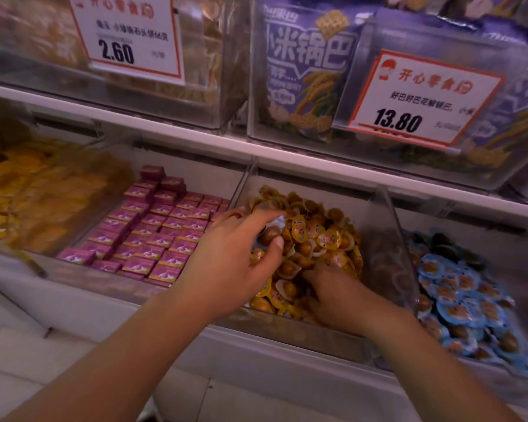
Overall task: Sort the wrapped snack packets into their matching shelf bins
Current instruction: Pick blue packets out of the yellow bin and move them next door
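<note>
from the head view, our left hand (pixel 232 263) curls round a blue-lidded packet (pixel 277 223) above the yellow-lidded packets (pixel 323 239); our right hand (pixel 333 295) digs among them, its grip hidden. we'd judge it best to lift the stray clear, then carry it over the clear divider (pixel 390 239) to the blue-lidded bin (pixel 464 293)

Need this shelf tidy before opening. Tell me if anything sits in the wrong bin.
One blue-wrapped packet shows in the left hand, over the bin of yellow-wrapped packets. Its colour matches the blue packets one bin to the right.
</note>
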`<state>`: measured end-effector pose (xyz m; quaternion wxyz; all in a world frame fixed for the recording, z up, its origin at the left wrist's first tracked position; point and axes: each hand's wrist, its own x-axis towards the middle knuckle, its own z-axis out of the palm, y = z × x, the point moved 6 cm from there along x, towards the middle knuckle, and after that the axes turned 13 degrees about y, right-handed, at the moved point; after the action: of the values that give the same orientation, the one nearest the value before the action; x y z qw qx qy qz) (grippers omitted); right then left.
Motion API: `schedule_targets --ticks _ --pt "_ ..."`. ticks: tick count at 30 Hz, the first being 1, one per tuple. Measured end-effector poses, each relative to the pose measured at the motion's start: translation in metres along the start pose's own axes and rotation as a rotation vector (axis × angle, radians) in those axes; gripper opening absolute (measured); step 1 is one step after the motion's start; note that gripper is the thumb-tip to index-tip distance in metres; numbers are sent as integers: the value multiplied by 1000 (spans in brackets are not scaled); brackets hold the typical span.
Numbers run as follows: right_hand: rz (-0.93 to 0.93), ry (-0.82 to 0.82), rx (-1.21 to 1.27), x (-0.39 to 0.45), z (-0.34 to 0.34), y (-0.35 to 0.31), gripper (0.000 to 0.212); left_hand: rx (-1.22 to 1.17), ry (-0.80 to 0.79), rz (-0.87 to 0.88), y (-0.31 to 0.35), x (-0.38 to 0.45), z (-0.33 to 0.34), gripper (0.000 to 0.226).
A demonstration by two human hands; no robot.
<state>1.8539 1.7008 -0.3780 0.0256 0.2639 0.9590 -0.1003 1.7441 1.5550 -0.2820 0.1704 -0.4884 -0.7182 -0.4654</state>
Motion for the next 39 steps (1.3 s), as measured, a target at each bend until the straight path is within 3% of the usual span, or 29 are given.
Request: schedule_targets --ticks 2,4,9,12,15,18,20,23,25,27,33,35,37,39 --pt "15 -17 -27 2 7 3 58 3 -4 -11 -1 -1 1 37" --pt "43 -17 -36 4 9 4 60 4 -3 -19 -3 -2 2 36" --pt "11 136 -46 4 -5 -2 33 6 17 -7 -3 -3 2 35" --pt "64 211 -97 -2 -13 1 29 10 -6 -33 -6 -2 4 36" --pt "146 295 23 -14 -33 7 21 34 23 6 -1 -2 6 35" --pt "198 626 397 -30 -77 12 14 99 77 111 11 -1 10 33" --pt "259 726 921 -42 -94 13 8 112 67 130 19 -1 18 32" --pt "460 532 1629 -56 -82 5 16 52 -13 87 34 -6 36 33" --pt "443 332 1750 -64 -74 -3 25 13 -68 75 48 -8 48 34" --pt "373 327 1664 -69 -75 0 22 -49 -109 117 63 -6 55 34" --pt "355 694 1328 -82 -109 56 22 -206 -348 138 66 -10 64 56" --pt "361 829 913 -95 -127 89 20 -104 -290 149 46 -2 50 45" --pt "341 755 429 -99 -128 108 24 41 -182 210 29 8 32 32" --pt "325 707 126 -99 -121 112 28 131 -117 227 12 16 16 28"
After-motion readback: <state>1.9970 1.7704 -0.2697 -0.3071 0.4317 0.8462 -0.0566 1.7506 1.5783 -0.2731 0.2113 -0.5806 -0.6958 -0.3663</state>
